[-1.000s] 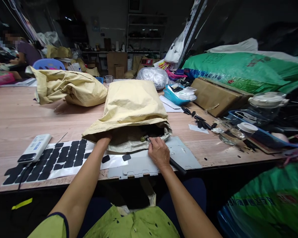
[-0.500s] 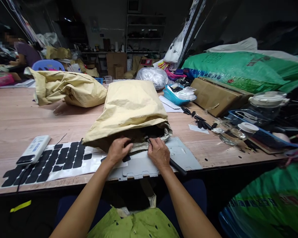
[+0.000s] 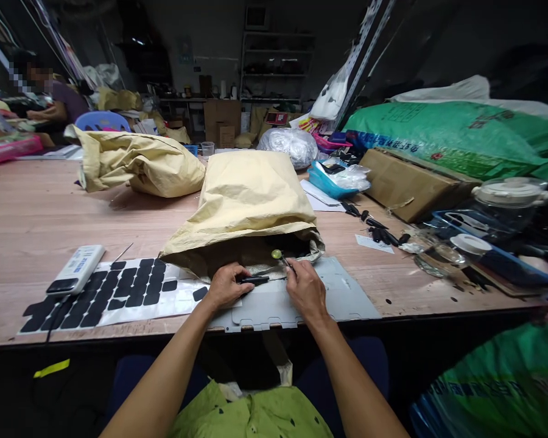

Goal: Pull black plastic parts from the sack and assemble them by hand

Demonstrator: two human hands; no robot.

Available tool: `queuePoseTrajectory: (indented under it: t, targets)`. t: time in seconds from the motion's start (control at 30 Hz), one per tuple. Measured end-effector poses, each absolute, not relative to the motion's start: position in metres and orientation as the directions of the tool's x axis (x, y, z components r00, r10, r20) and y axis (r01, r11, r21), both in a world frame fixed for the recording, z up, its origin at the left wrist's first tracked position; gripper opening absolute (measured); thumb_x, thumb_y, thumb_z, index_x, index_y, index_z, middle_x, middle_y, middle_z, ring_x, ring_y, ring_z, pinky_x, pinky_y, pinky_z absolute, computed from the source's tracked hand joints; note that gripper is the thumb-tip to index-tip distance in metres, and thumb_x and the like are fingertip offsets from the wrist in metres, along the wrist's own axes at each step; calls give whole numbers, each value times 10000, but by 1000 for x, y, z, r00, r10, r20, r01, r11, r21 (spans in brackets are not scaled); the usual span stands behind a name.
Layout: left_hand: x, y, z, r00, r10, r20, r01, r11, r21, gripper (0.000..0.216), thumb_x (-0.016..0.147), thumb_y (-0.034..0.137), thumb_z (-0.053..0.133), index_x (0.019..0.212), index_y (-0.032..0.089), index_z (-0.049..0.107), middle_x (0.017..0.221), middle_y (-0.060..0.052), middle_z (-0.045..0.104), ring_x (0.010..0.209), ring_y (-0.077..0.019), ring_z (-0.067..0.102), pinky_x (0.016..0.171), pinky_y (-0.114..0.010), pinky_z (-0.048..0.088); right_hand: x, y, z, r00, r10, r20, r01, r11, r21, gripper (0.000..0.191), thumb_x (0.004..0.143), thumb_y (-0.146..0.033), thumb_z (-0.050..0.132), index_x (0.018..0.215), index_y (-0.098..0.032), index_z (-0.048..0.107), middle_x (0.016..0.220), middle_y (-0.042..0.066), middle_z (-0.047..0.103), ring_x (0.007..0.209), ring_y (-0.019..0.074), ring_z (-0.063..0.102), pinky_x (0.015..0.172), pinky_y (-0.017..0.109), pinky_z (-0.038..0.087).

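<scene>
Tan bag [image 3: 256, 191] is lying w/ its mouth gaping twd the desk's [image 3: 132, 225] front edge, where L hand [image 3: 227, 287] is gripping a slim black part [image 3: 256, 280] over a grey sheet [image 3: 342, 295] & R hand [image 3: 307, 291] is clasping a round-headed tool [image 3: 277, 254].

The person's left hand [image 3: 226, 287] pinches a slim black piece [image 3: 256, 280] above a grey board [image 3: 342, 295], at a tan bag [image 3: 258, 188]'s open mouth; the right hand [image 3: 307, 293] grips a round-headed tool [image 3: 277, 254]. Another bag [image 3: 164, 164] lies far left, a green sack [image 3: 447, 131] far right.
</scene>
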State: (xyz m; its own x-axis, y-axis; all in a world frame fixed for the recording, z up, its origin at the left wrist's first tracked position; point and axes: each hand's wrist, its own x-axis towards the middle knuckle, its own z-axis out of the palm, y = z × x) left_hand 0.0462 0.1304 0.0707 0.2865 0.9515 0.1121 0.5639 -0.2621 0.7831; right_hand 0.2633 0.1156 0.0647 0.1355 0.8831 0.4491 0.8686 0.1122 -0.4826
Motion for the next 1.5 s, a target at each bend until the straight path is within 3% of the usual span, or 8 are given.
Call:
queuePoseTrajectory:
  t: [0.17, 0.5, 0.67, 0.9, 1.17, 1.3, 1.5]
  targets:
    - [46, 130, 71, 334, 940, 70, 551, -255, 795, 184, 694, 287, 765, 856, 201, 768, 812, -9, 677, 748, -162, 606, 688, -253, 438, 248, 80, 76, 77, 871, 484, 704, 296, -645, 323, 959, -292, 451, 1204, -202, 641, 1090, 89, 667, 1016, 191, 625, 891, 304, 486]
    - [46, 129, 74, 327, 944, 54, 522, -228, 822, 156, 683, 271, 781, 809, 182, 759, 798, 0, 636, 734, -148, 587, 675, -244, 417, 223, 60, 75, -97, 874, 475, 632, 423, -649, 387, 975, -244, 426, 1333, -212, 573, 1081, 96, 660, 1017, 189, 626, 897, 318, 520]
    - [46, 130, 74, 320, 947, 28, 535, -205, 819, 139, 677, 274, 783, 759, 171, 741, 760, 11, 610, 716, -142, 578, 657, -242, 398, 221, 59, 74, -146, 907, 395, 635, 392, -666, 382, 979, -251, 418, 1322, -205, 582, 1037, 86, 660, 962, 180, 638, 851, 301, 535]
    - [47, 130, 73, 296, 955, 31, 535, -193, 823, 151, 662, 267, 792, 778, 180, 751, 779, 4, 644, 719, -148, 594, 659, -244, 410, 229, 59, 84, -46, 900, 434, 626, 365, -689, 378, 972, -275, 439, 1303, -181, 594, 1095, 107, 657, 1029, 193, 625, 908, 326, 516]
    - [48, 129, 75, 278, 961, 5, 564, -167, 809, 159, 658, 269, 790, 790, 188, 753, 780, 7, 658, 729, -155, 609, 668, -248, 422, 241, 67, 75, -11, 930, 368, 647, 287, -706, 365, 947, -290, 459, 1245, -175, 636, 1054, 98, 677, 973, 192, 638, 867, 322, 518]
    - [49, 128, 76, 276, 961, 15, 595, -183, 783, 167, 666, 257, 764, 823, 199, 763, 801, 3, 671, 742, -161, 614, 689, -257, 437, 257, 93, 79, 76, 901, 428, 731, 242, -639, 371, 931, -275, 457, 1241, -195, 645, 1061, 85, 673, 936, 186, 630, 819, 309, 505]
    - [48, 128, 73, 299, 954, 32, 623, -220, 751, 248, 652, 209, 707, 888, 221, 782, 804, -4, 674, 741, -175, 616, 691, -269, 460, 273, 122, 61, 93, 906, 413, 933, 65, -354, 362, 905, -194, 482, 1205, -239, 679, 966, 44, 652, 802, 159, 577, 652, 265, 409]
